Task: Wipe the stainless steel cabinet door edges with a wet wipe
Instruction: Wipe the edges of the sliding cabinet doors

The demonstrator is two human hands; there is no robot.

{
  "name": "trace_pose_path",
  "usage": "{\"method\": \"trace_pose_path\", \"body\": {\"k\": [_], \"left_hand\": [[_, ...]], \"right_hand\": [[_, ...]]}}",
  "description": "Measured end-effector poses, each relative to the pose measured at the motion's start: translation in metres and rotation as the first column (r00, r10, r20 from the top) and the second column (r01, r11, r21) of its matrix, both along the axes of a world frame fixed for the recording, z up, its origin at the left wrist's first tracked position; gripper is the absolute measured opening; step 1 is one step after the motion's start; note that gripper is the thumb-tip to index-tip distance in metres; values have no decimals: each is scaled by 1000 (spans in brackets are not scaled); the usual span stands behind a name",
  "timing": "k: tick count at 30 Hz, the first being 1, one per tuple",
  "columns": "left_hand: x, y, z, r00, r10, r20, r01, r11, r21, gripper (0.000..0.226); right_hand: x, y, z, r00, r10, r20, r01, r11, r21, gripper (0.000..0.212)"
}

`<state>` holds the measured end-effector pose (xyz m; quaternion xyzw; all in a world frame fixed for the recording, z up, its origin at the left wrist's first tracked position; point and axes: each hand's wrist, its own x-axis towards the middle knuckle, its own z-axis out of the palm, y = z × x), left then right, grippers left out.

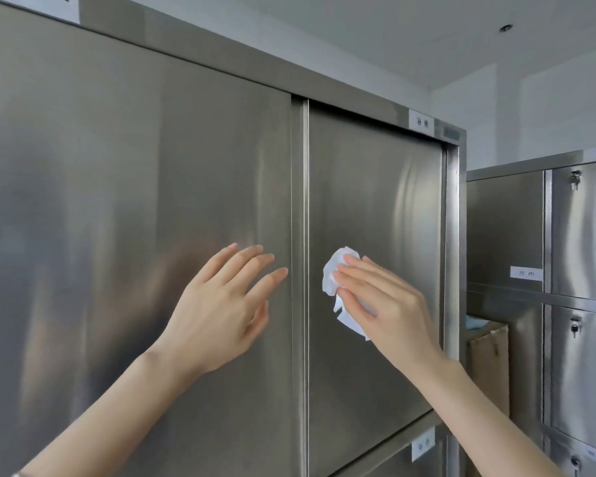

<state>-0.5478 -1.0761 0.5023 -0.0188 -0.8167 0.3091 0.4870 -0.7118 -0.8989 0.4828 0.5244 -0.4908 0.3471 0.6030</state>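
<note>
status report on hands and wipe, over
Open left hand by left door. Flat right hand pressing wet wipe on right door, just right of centre edge. Nothing in the way.

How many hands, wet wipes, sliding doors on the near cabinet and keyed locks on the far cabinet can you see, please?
Hands: 2
Wet wipes: 1
Sliding doors: 2
Keyed locks: 3
Total: 8

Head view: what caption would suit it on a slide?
Right hand presses a crumpled wet wipe on the right cabinet door; left hand open before the left door.
</note>
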Motion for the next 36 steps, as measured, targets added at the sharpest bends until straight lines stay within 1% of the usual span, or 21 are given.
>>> {"method": "trace_pose_path", "body": {"k": [4,7,8,11,13,15,17,21,23,27,29,32,34,36], "left_hand": [[-22,-16,21,999,50,-21,-50,999,8,41],[-39,-24,41,996,89,-29,-89,996,20,43],[-44,-27,47,994,101,-39,-100,995,25,43],[-62,-31,66,987,146,-64,-146,989,14,46],[-73,-33,81,980,183,-79,-184,983,-5,50],[-82,-33,95,970,225,-94,-227,974,-3,54],[-91,-34,109,959,258,-117,-261,965,-14,58],[-102,-39,133,941,296,-163,-303,953,-18,63],[-107,-42,143,932,319,-171,-326,945,-17,66],[-112,-54,150,913,359,-196,-371,928,-30,67],[-114,-58,150,903,375,-209,-392,919,-46,66],[-115,-62,149,899,376,-224,-398,916,-57,66],[-116,-63,149,899,375,-226,-396,917,-54,67],[-116,-64,149,898,372,-234,-394,917,-56,67]], "right_hand": [[-29,-23,25,999,27,-19,-27,999,-20,15],[-45,-42,42,993,108,51,-104,992,-74,15],[-50,-49,47,991,127,50,-122,988,-90,15],[-66,-73,66,989,147,-21,-149,984,-102,14],[-79,-89,84,983,183,-6,-182,973,-144,14],[-90,-103,105,970,240,29,-230,952,-202,15],[-98,-115,127,955,295,32,-279,929,-244,15],[-103,-135,176,887,457,65,-418,854,-310,13],[-102,-145,199,867,494,64,-451,833,-321,14],[-103,-163,232,882,464,84,-424,858,-291,16],[-107,-168,234,912,407,52,-378,882,-281,19],[-117,-171,221,970,220,-102,-240,928,-285,21],[-126,-171,212,975,94,-202,-153,942,-298,19],[-129,-167,219,971,52,-234,-116,956,-270,18]]}}
